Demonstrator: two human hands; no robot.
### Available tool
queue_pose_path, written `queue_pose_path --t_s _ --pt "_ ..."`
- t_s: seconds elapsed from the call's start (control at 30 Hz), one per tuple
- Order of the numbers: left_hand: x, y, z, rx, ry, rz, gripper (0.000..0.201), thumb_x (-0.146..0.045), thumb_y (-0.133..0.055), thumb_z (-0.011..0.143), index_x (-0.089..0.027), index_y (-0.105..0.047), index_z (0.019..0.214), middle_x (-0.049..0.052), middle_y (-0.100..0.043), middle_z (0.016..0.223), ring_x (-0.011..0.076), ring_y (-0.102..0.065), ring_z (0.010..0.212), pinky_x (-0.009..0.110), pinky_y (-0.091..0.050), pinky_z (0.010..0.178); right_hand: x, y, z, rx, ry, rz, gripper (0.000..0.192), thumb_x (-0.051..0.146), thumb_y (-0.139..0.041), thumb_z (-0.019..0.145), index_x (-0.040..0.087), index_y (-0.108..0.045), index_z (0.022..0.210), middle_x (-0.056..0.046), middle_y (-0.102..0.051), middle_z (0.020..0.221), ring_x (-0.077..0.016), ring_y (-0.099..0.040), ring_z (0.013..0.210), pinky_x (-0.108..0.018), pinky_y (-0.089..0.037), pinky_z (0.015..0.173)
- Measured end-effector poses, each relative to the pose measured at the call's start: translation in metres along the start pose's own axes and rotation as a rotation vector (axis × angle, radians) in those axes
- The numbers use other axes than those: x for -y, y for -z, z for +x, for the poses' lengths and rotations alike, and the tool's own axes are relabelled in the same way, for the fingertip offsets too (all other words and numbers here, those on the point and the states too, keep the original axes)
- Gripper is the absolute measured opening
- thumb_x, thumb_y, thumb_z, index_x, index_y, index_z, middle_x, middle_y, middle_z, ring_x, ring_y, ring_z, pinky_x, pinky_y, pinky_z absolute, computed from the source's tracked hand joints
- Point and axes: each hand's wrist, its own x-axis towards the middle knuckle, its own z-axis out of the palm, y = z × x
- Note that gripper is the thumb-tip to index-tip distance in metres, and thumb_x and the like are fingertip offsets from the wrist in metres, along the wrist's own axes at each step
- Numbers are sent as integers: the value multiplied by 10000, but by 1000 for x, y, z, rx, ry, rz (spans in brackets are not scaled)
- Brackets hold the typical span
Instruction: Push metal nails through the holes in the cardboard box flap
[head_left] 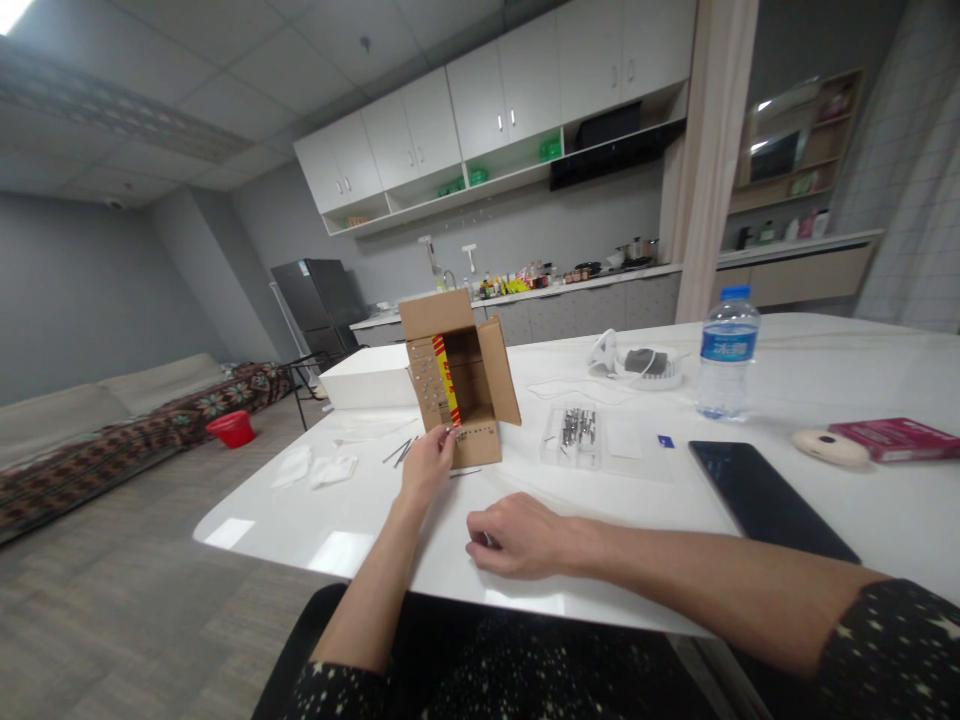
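An open cardboard box (480, 375) stands on its side on the white table, its opening towards me and its flaps spread. Small shiny bits dot its left flap, and a row of them runs along the lower flap. My left hand (429, 465) is at the lower left of the box, thumb and finger pinched at the flap's edge; what they hold is too small to name. Nearer to me, my right hand (517, 537) rests on the table with its fingers curled, their contents hidden. Thin dark sticks (401, 452) lie beside my left hand.
A clear compartment case (571, 437) of small metal pieces lies right of the box. Beyond it are a white corded device (637, 362), a water bottle (727, 355), and a dark phone or tablet (769, 500). Tissues (332, 471) and a white box (371, 377) are to the left.
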Motion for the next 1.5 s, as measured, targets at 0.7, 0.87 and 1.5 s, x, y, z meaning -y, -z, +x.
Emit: queue_pose_path --t_s 0.7,0.87,1.5 --pt "14 -3 7 -240 0 -85 271 -357 -441 923 -190 -654 931 73 -662 954 164 -594 696 309 -466 738 0 1 -1 0 0 1 243 353 -490 917 182 -618 802 -9 -663 680 -106 -466 538 -258 -230 531" --pt "13 -7 7 -142 -117 -189 246 -341 -473 901 -182 -659 922 52 -648 882 140 -580 672 282 -478 694 -1 0 -1 -7 2 2 242 352 -495 911 179 -615 791 -4 -658 672 -104 -453 531 -256 -231 525" --pt "11 -8 7 -35 -152 -211 183 -305 -535 878 -197 -669 941 21 -692 841 128 -576 682 248 -459 676 -1 -1 0 -15 7 -10 246 355 -492 911 179 -618 796 -7 -668 681 -107 -461 531 -260 -216 523"
